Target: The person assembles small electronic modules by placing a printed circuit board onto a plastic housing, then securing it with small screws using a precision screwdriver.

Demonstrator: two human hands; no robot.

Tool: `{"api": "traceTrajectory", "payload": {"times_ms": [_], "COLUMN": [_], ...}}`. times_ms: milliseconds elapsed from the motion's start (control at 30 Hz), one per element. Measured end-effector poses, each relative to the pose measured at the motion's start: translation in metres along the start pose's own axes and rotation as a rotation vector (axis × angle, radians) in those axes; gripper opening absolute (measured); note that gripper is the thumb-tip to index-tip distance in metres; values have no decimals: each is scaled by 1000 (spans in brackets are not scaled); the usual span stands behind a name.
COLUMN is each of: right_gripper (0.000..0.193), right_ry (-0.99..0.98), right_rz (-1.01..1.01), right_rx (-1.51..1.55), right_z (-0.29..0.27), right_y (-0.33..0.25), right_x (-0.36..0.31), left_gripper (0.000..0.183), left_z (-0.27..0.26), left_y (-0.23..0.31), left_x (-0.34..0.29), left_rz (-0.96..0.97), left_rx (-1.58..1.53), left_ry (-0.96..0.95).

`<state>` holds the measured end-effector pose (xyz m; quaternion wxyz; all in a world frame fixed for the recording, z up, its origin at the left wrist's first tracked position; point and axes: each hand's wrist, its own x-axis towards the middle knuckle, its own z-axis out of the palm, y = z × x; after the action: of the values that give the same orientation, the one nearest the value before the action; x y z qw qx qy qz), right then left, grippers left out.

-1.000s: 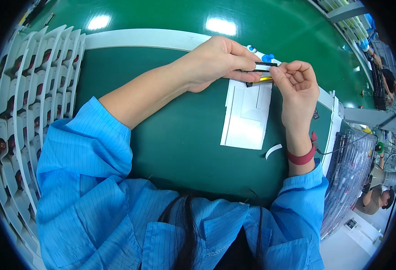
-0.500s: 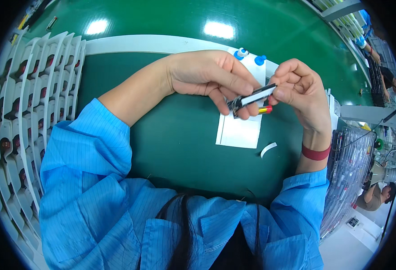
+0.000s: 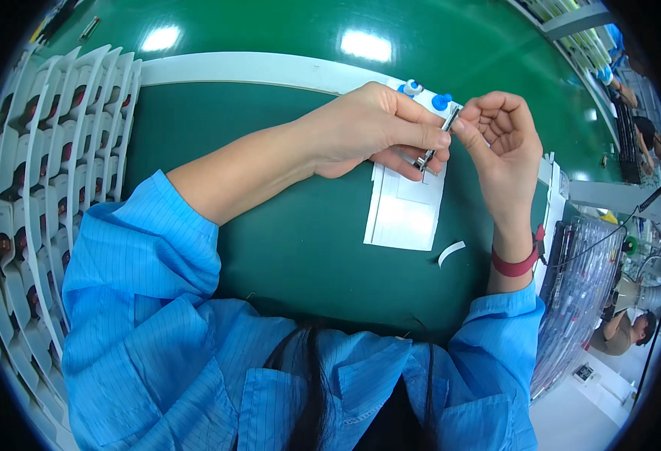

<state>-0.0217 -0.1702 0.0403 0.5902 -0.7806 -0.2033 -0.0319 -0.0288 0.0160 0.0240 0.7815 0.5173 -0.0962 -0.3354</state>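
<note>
My left hand (image 3: pixel 390 128) is closed around a thin, flat black-and-silver part (image 3: pixel 430 156), pinching it between thumb and fingers. The part is seen nearly edge-on and tilted, its upper end pointing away to the right. At that end, the thumb and forefinger of my right hand (image 3: pixel 502 143) come together in a pinch, with its other fingers curled. Below the hands lies a white sheet (image 3: pixel 404 218) on the green mat. A small curved white strip (image 3: pixel 451 253) lies to the sheet's right.
Two blue-capped bottles (image 3: pixel 442 102) stand beyond my hands near the pale table edge (image 3: pixel 248 68). A stack of white trays with dark red pieces (image 3: pixel 60 150) rises at the left. Clear plastic trays (image 3: pixel 582 278) are piled at the right. Other people work at the far right.
The part has turned from showing its broad face with a white strip to nearly edge-on and steeper. A red-and-yellow tip beneath it is now hidden.
</note>
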Motion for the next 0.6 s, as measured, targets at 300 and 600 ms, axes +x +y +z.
{"api": "traceTrajectory", "payload": {"times_ms": [300, 600], "right_gripper": [26, 23], "right_ry": [0, -316], "right_rz": [6, -520], "right_rx": [15, -487], "right_z": [0, -4], "right_y": [-1, -10], "right_x": [1, -4], "left_gripper": [28, 28], "left_z": [-1, -11], "left_y": [0, 1], "left_x": [0, 3], "left_rz": [-11, -57], "left_rx": [10, -109], "left_ry": [-17, -83]}}
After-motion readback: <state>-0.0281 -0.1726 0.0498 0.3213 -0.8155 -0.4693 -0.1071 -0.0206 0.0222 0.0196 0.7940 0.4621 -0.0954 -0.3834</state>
